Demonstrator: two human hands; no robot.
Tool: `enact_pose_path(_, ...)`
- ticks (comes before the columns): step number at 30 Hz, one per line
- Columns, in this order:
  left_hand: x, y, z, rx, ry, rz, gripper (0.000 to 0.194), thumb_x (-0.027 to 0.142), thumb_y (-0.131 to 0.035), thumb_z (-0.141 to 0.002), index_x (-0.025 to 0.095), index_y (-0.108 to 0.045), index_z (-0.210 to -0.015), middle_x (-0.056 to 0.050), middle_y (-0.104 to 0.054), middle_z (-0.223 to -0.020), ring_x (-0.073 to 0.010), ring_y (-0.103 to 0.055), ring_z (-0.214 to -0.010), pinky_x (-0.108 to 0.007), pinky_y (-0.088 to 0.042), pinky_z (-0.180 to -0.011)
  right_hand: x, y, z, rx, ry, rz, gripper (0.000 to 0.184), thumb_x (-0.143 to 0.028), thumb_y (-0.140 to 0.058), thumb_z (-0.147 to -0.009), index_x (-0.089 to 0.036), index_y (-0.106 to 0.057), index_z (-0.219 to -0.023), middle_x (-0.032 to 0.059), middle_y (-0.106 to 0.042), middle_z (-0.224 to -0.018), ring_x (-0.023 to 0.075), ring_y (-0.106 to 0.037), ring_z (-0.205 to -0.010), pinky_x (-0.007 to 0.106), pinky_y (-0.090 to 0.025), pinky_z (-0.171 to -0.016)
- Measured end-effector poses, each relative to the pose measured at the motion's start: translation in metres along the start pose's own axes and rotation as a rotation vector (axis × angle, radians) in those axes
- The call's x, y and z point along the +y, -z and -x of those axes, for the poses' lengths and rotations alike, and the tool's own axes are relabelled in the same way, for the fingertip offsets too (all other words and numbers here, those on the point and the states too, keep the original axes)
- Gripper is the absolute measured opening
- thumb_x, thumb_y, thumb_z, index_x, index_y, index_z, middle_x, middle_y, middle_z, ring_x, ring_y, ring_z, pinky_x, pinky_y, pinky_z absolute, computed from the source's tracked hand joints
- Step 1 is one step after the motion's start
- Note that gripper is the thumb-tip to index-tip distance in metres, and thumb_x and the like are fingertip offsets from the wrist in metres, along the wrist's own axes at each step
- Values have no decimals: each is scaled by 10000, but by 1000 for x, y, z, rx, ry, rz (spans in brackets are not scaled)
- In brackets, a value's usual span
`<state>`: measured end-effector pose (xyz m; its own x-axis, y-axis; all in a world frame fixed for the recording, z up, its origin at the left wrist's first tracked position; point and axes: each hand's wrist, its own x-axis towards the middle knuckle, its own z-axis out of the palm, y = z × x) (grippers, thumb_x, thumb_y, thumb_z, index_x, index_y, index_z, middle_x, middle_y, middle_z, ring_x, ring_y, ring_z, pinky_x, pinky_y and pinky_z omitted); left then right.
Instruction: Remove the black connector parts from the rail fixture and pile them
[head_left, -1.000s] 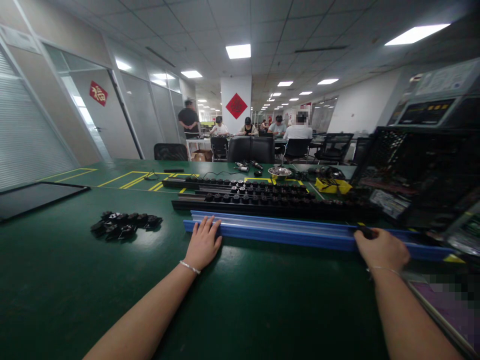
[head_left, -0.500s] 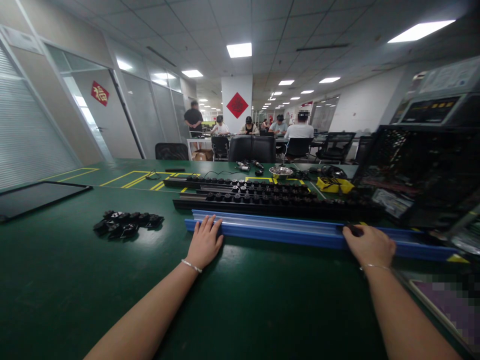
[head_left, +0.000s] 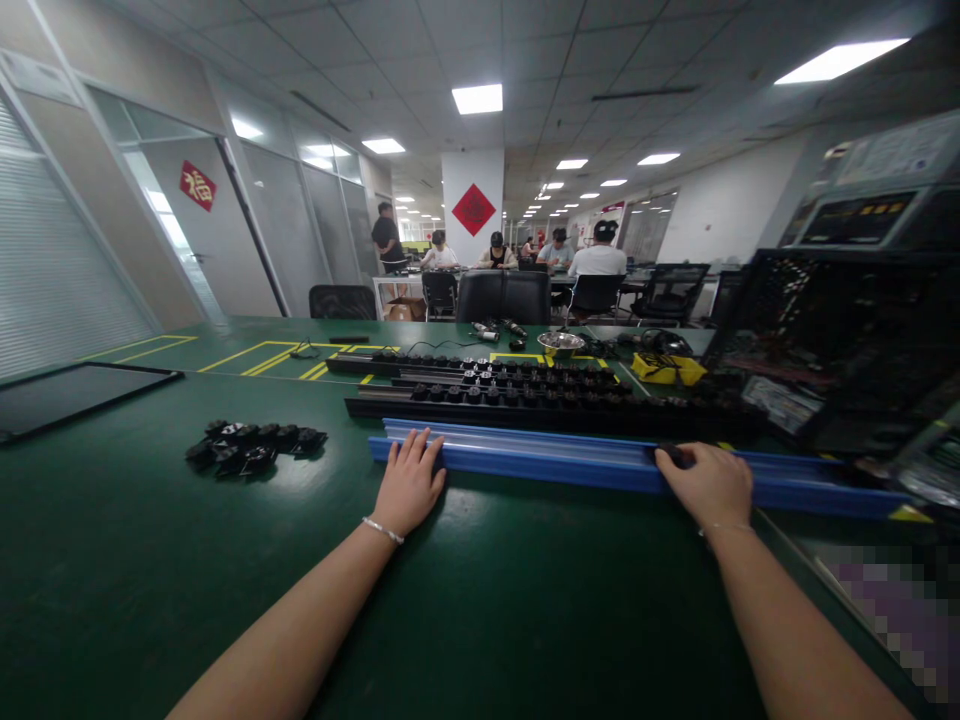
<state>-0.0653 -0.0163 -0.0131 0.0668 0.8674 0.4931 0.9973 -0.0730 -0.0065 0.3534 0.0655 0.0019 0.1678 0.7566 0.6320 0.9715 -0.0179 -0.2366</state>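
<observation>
A long blue channel rail lies across the green table in front of me. My left hand rests on the rail's left end with its fingers spread. Farther right, my right hand is closed around a small black part at the rail's groove. Most of that part is covered by my fingers, so its kind cannot be made out. Left of the rail, a cluster of small black parts lies on the table.
Black rails filled with rows of black parts lie behind the blue one. Farther back are a metal bowl and a yellow tray. A dark flat panel lies at left. Dark equipment stands at right. Several people sit beyond.
My right hand has slid left along the blue rail with the black part. My left hand and the rail stay where they were.
</observation>
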Motion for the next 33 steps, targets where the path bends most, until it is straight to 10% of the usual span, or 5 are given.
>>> enact_pose_path(33,1,1,0,8,7,14,480,309,-449,-860,205,-441,-1328,-104,-416,-1429,-287,-317,-1342,-521,-293,-1079,-58,0,7,-119,179,-122,391,-560,-492,-756,-192,-617,-710,93,-649,-803,247,-563,-815,403,-388,-803)
